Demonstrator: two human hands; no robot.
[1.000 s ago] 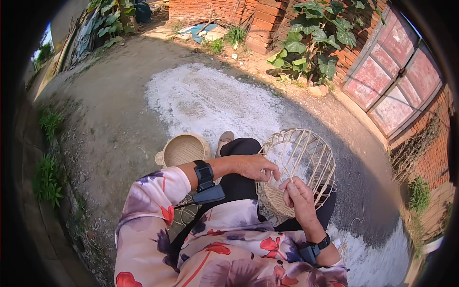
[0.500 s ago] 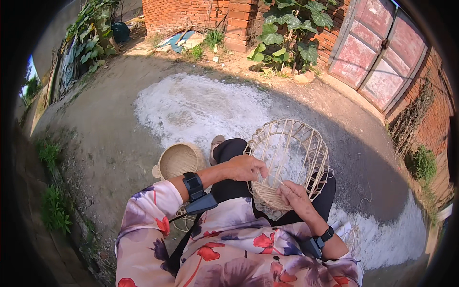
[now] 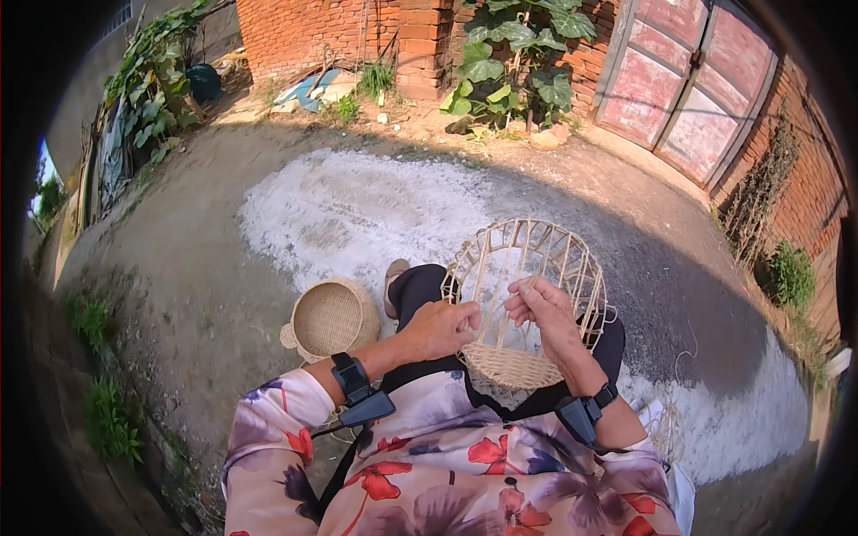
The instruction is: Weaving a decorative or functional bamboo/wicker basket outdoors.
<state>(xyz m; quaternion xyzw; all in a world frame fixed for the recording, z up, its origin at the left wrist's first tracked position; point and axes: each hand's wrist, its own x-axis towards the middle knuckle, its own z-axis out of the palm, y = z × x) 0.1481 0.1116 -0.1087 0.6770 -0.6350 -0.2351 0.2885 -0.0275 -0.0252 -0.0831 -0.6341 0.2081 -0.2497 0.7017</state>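
Note:
An unfinished woven basket point(image 3: 527, 268) of pale cane rests on my lap, its open ribs pointing away from me and its woven base near my body. My left hand point(image 3: 440, 329) grips the basket's left side near the woven part. My right hand point(image 3: 539, 305) sits inside the ribs, fingers pinched on a thin cane strand. Both wrists carry black bands. My sleeves are floral.
A finished small round basket point(image 3: 331, 317) with side handles stands on the ground by my left knee. Loose cane strands point(image 3: 666, 420) lie at my right. A brick wall point(image 3: 340, 27), leafy plants point(image 3: 514, 54) and a red double door point(image 3: 688, 80) stand ahead across the concrete yard.
The view has tilted up toward the wall. My right hand has risen from the basket's lower edge into the ribs; the left hand keeps its grip.

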